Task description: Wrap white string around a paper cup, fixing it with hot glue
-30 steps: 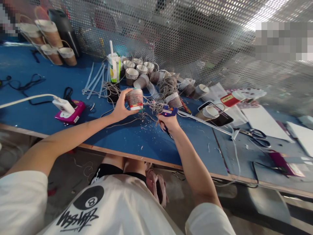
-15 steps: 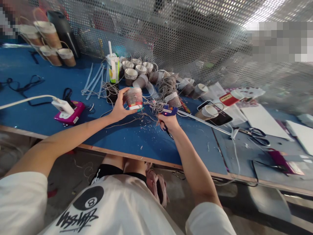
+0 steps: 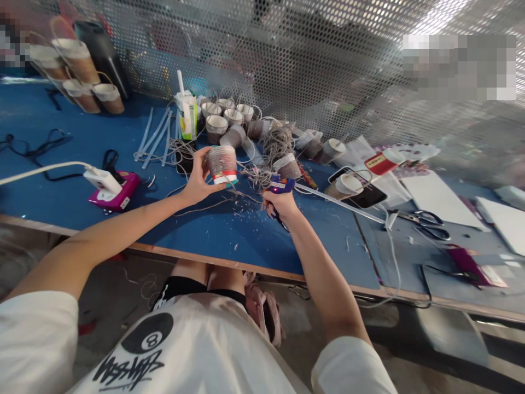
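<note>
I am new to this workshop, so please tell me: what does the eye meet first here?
At the centre, the left hand holds up a twine-wrapped paper cup with a red band, and the right hand grips a blue glue gun beside it. Behind them, similar brown-wrapped paper cups crowd the blue table.
</note>
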Tool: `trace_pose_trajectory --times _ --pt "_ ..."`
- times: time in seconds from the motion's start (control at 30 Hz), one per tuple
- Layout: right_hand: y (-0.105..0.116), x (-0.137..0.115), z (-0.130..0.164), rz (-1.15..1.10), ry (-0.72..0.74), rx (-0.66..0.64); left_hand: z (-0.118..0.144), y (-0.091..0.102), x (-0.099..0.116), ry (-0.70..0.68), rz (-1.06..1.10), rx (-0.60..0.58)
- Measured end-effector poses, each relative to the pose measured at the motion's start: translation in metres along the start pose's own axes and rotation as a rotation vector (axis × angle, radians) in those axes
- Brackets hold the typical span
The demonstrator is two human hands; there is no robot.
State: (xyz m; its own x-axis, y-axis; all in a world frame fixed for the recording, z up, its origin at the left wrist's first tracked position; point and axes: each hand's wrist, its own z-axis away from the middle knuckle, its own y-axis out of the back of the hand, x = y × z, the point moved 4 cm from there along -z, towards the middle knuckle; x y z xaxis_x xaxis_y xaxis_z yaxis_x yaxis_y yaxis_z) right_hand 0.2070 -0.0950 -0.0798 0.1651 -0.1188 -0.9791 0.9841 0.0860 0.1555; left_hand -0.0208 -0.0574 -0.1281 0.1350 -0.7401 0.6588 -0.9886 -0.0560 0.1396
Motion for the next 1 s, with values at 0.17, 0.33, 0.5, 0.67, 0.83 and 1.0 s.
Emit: trace_pose_trajectory --times 0.17,0.33,0.5,0.67,0.83,1.0 --pt "0.0 0.004 -0.001 -0.019 -0.009 -0.021 -0.002 0.0 0.001 -0.004 0.017 0.028" --pt "0.013 -0.003 -0.002 0.181 0.043 0.079 -0.005 0.002 -0.001 -0.08 0.042 -0.017" --pt "0.043 -0.031 0.029 0.901 0.226 0.427 -0.006 0.001 -0.003 -0.094 0.06 -0.034" --pt "0.076 -0.023 0.065 1.174 -0.171 0.684 -0.003 -0.003 -0.004 -0.051 0.087 -0.04" --pt "0.093 0.003 0.058 1.15 -0.267 0.587 -0.002 -0.003 -0.003 -0.008 0.012 -0.032" --pt "0.078 -0.01 0.063 1.235 -0.121 0.514 -0.003 0.001 0.004 0.006 -0.062 -0.021"
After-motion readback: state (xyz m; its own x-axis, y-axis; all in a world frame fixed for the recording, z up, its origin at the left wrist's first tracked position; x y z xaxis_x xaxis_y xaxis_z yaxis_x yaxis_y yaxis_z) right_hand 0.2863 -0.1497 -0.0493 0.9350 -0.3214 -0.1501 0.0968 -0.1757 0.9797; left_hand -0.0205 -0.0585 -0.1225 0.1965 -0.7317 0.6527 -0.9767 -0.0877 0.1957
